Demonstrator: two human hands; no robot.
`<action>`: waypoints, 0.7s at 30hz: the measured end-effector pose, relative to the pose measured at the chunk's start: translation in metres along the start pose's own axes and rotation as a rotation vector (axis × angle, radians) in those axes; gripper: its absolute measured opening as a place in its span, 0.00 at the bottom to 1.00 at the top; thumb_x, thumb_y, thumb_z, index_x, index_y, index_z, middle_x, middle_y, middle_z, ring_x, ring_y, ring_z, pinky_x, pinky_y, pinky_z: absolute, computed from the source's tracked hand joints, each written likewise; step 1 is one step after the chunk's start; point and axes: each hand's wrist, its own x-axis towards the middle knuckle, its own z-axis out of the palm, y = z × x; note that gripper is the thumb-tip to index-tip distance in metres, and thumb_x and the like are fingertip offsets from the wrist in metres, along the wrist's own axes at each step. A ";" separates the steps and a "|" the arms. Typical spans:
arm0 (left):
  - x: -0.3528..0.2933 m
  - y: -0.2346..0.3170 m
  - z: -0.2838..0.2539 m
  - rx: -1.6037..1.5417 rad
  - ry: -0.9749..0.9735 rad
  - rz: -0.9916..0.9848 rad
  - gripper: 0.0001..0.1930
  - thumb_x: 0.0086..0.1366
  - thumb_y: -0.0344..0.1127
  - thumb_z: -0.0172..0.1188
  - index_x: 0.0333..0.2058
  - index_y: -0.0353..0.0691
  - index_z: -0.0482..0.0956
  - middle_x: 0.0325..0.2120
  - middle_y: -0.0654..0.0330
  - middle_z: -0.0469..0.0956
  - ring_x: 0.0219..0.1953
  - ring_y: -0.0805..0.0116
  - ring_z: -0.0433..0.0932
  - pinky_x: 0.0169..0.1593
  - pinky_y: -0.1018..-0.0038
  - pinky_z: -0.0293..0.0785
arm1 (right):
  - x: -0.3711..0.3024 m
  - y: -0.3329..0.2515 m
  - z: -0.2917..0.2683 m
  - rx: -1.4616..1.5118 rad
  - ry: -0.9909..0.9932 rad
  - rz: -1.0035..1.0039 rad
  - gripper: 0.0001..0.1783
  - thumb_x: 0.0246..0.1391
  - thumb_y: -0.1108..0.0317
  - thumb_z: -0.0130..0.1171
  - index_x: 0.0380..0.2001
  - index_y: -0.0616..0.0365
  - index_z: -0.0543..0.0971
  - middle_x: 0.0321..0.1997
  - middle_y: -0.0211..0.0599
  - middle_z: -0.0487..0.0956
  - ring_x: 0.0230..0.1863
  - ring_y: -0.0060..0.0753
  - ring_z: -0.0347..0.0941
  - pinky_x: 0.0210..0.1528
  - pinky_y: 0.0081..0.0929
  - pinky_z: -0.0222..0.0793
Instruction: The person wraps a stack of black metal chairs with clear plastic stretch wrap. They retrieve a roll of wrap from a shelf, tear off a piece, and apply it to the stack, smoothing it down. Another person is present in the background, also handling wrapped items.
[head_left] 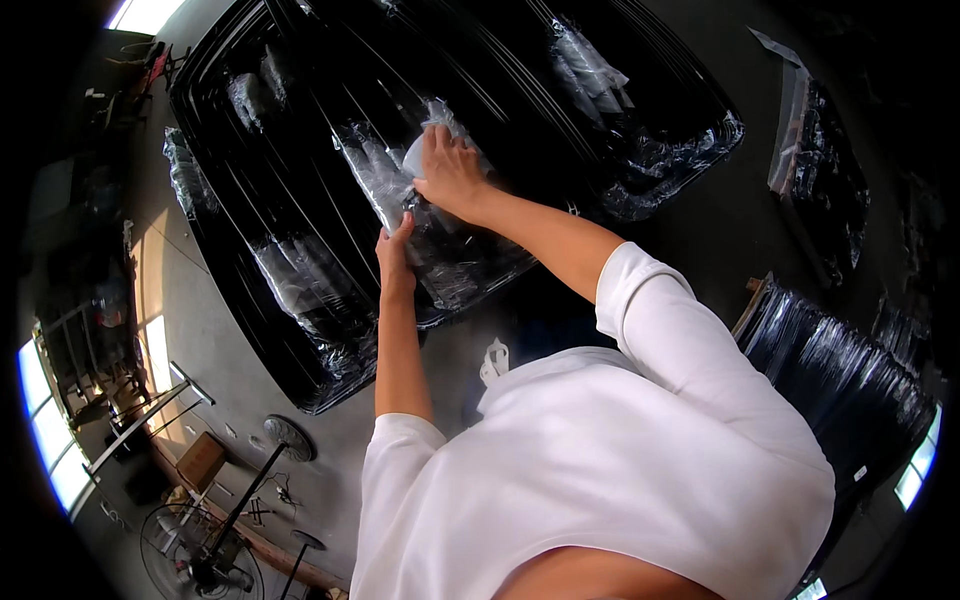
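Observation:
A large glossy black panel (pixel 330 75) with long ridges lies in front of me, with crinkled clear plastic film (pixel 360 165) over parts of it. My right hand (pixel 452 172) is closed on a whitish, rounded piece (pixel 414 158) above the film near the panel's front edge. What that piece is I cannot make out. Lower and to the left, my left hand (pixel 396 252) has its thumb up against the film's edge, fingers curled and partly hidden. Another film-covered patch (pixel 300 280) lies left of my hands, and one more (pixel 590 70) at the far right.
Film-wrapped dark stacks (pixel 835 350) stand at the right, and a wrapped slab (pixel 820 170) leans behind them. At the lower left are a standing fan (pixel 205 565), a round metal base (pixel 289 438) and a brown box (pixel 201 459) on the grey floor (pixel 240 370).

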 end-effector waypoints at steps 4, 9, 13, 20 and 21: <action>-0.007 0.004 -0.010 -0.122 -0.032 0.006 0.19 0.52 0.39 0.61 0.41 0.37 0.69 0.33 0.62 0.72 0.35 0.72 0.71 0.39 0.76 0.66 | -0.011 -0.005 0.018 0.260 0.052 0.106 0.43 0.36 0.56 0.63 0.51 0.64 0.54 0.45 0.55 0.64 0.41 0.55 0.69 0.42 0.40 0.68; -0.031 0.038 -0.021 -0.235 -0.057 0.008 0.19 0.54 0.43 0.58 0.41 0.37 0.70 0.30 0.60 0.74 0.29 0.69 0.74 0.34 0.76 0.71 | -0.020 -0.024 0.043 0.666 0.039 0.233 0.40 0.40 0.48 0.59 0.50 0.66 0.58 0.47 0.58 0.67 0.46 0.56 0.66 0.46 0.39 0.65; -0.051 0.067 -0.040 -0.261 -0.047 -0.046 0.19 0.57 0.46 0.54 0.40 0.36 0.71 0.30 0.57 0.76 0.28 0.65 0.76 0.34 0.73 0.73 | -0.006 -0.049 0.072 0.853 -0.029 0.214 0.40 0.41 0.45 0.58 0.48 0.68 0.62 0.49 0.56 0.67 0.49 0.50 0.66 0.51 0.35 0.61; -0.033 0.061 -0.060 -0.084 -0.078 -0.004 0.24 0.57 0.49 0.55 0.44 0.34 0.69 0.35 0.59 0.74 0.36 0.70 0.72 0.41 0.74 0.67 | -0.003 -0.057 0.106 1.239 -0.196 0.391 0.40 0.41 0.44 0.59 0.48 0.64 0.60 0.45 0.45 0.69 0.44 0.34 0.68 0.45 0.26 0.63; -0.031 0.060 -0.059 -0.037 -0.057 0.011 0.24 0.57 0.49 0.55 0.44 0.34 0.69 0.34 0.60 0.73 0.36 0.71 0.71 0.41 0.75 0.66 | -0.002 -0.054 0.112 1.308 -0.224 0.412 0.40 0.41 0.43 0.59 0.47 0.62 0.59 0.43 0.43 0.69 0.43 0.32 0.68 0.45 0.26 0.63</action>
